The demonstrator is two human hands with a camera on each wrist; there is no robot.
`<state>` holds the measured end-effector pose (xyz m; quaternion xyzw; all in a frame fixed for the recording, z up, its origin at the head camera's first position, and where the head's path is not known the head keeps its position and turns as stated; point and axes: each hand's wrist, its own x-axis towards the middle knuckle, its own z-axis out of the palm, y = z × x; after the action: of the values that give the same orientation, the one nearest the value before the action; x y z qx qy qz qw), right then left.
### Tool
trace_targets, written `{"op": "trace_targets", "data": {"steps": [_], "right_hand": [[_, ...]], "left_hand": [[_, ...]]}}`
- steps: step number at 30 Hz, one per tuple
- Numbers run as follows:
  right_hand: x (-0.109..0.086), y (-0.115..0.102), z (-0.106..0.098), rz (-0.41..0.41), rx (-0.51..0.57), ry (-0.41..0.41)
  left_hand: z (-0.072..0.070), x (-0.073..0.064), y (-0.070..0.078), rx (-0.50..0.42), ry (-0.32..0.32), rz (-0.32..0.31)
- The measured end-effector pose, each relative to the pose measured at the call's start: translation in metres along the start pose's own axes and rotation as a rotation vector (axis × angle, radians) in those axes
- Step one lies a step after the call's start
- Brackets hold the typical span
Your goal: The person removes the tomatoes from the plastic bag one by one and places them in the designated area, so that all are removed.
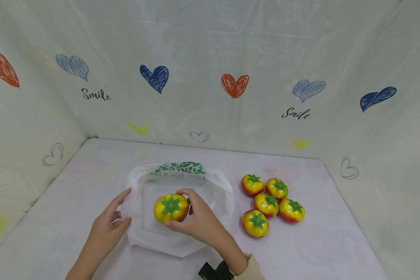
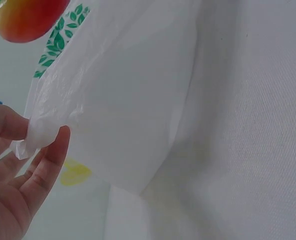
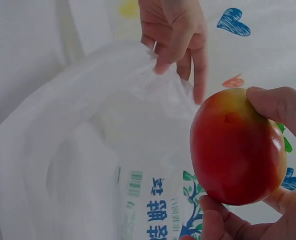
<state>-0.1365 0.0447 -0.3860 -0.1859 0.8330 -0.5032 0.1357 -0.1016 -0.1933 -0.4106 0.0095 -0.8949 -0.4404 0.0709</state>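
Observation:
A yellow-and-red tomato (image 1: pixel 170 209) with a green star-shaped top is gripped by my right hand (image 1: pixel 199 219), thumb on the near side and fingers on the far side. It is held over the mouth of a white plastic bag (image 1: pixel 182 252). Seen from the right wrist, the tomato (image 3: pixel 237 150) shows its smooth red underside. At the bag's left rim, my left hand (image 1: pixel 106 229) holds the edge with thumb and index finger spread apart. Bunched film of the bag (image 2: pixel 53 120) lies between those fingers in the left wrist view.
Several more tomatoes (image 1: pixel 266 205) stand in a cluster on the white table (image 1: pixel 322 249), right of the bag. Green leaf print (image 1: pixel 180 167) marks the bag's far side. A pale curtain (image 1: pixel 196 39) with hearts surrounds the table. A black strap (image 1: pixel 215 271) is near the right sleeve.

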Motion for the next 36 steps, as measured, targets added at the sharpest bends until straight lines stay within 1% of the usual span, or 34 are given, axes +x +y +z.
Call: {"op": "trace_targets", "data": {"steps": [6,10,16,20,32,36], "right_hand": [[-0.018,0.0,-0.007,0.027,0.008,0.044],[-0.028,0.001,-0.012,0.058,0.022,0.067],[-0.042,0.009,-0.02,0.113,0.036,0.113],[-0.05,0.016,-0.025,0.175,0.038,0.157],[-0.073,0.035,-0.044,0.275,0.057,0.336],[-0.08,0.042,-0.051,0.295,0.042,0.404]], "left_hand": [[0.001,0.0,0.0,-0.022,0.035,0.049],[0.001,0.0,0.0,-0.04,0.042,0.064],[0.001,0.0,-0.002,-0.048,0.033,0.061],[0.001,0.0,-0.003,-0.05,0.028,0.054],[0.0,0.0,-0.001,-0.038,0.024,0.044],[0.0,0.0,0.0,-0.03,0.019,0.036]]}}
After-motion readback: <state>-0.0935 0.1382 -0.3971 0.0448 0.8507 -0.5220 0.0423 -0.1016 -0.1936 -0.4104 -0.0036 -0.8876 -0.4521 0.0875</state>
